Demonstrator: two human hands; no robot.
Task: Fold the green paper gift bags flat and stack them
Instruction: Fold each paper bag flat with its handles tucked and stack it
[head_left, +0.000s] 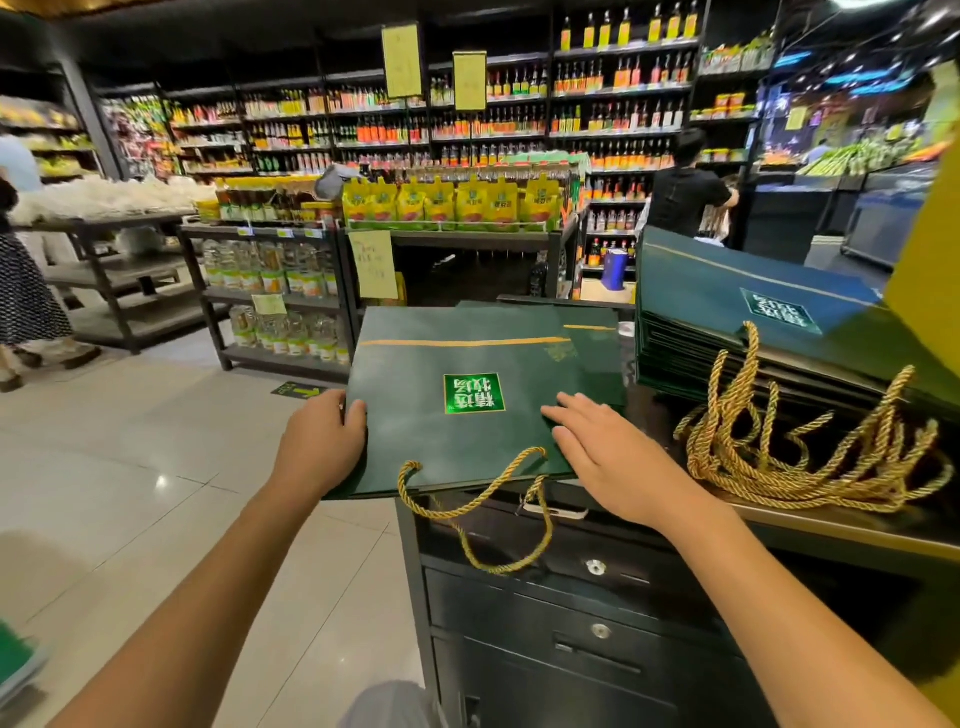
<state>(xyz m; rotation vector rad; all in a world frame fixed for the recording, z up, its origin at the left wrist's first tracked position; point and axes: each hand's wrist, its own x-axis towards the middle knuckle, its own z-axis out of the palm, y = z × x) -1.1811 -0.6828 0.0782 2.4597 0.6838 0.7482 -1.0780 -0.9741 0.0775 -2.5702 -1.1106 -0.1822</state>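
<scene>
I saw the flat green bag (415, 364) at the left corner of the desk (831, 525), overhanging its edge. Left hand (324, 441) gripped the bag's left edge, thumb on top; right hand (608, 457) lay flat on its near-right part, fingers straight. Folded stack (727, 291) sat just right of it

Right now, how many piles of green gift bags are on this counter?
2. A low pile lies at the left end of the counter, under the left hand and right hand; a taller stack sits to its right. More may be hidden off frame.
</scene>
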